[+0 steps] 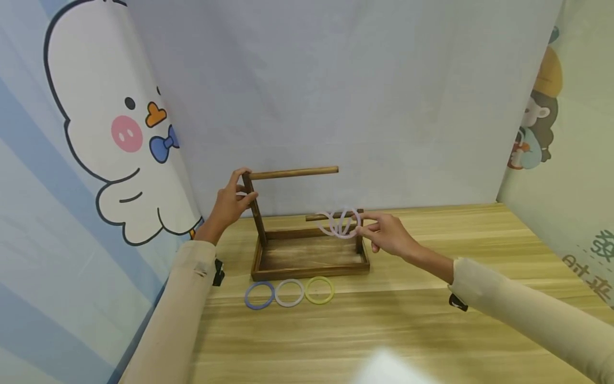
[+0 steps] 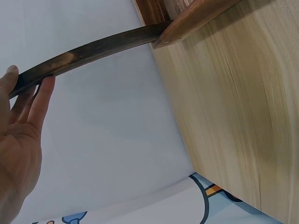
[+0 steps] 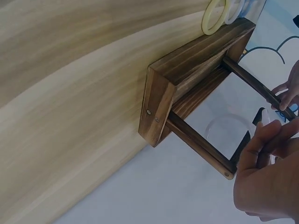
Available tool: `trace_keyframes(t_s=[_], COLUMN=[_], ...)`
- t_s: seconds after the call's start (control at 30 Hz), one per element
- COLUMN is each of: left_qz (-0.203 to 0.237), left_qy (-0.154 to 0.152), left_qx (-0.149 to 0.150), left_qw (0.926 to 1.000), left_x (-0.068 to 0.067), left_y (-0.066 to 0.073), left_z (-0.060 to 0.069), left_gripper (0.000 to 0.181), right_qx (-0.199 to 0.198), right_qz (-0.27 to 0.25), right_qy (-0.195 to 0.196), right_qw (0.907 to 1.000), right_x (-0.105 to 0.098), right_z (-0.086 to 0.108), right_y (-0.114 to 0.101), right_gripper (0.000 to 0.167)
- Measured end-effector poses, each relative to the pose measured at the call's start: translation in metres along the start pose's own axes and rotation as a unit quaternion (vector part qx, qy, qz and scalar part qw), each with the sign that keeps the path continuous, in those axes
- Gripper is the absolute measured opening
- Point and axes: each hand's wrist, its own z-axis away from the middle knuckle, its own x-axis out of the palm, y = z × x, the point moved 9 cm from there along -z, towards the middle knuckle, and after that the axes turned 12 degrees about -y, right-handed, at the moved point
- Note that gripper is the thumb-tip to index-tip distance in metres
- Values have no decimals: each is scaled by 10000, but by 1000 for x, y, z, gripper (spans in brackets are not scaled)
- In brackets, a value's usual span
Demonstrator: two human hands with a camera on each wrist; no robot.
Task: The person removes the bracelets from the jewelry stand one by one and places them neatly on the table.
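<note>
A dark wooden rack with a shallow tray base stands on the table, its tall post at left and its short post at right. My left hand grips the top of the tall post, thumb on one side and fingers on the other. Between thumb and fingers, my right hand pinches pale, translucent rings near the short post's side rod. Whether any ring encircles that rod, I cannot tell. The right wrist view shows one faint ring beside the right hand's fingers.
In front of the tray, a blue ring, a white ring and a yellow ring lie in a row on the wooden table. A long upper rod juts right from the tall post. Behind hangs a pale cloth.
</note>
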Motion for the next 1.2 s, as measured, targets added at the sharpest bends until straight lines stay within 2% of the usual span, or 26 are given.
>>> trace_keyframes(t_s=[0.53,0.9,1.2], left_qz=[13,-10,43], left_qy=[23,32,23], left_qx=[4,83,38], left_qw=[10000,10000,10000], left_x=[-2,-2,-2], left_y=[-2,-2,-3], left_z=[3,2,2], left_gripper=[63,62,63], right_qx=[91,101,212], right_qz=[-308,-549,-596], right_qy=[-521,-891,-1018], right_qw=[9981,9945,9928], right_x=[44,70,83], right_z=[22,31,33], right_y=[30,45,56], right_gripper=[45,42,41])
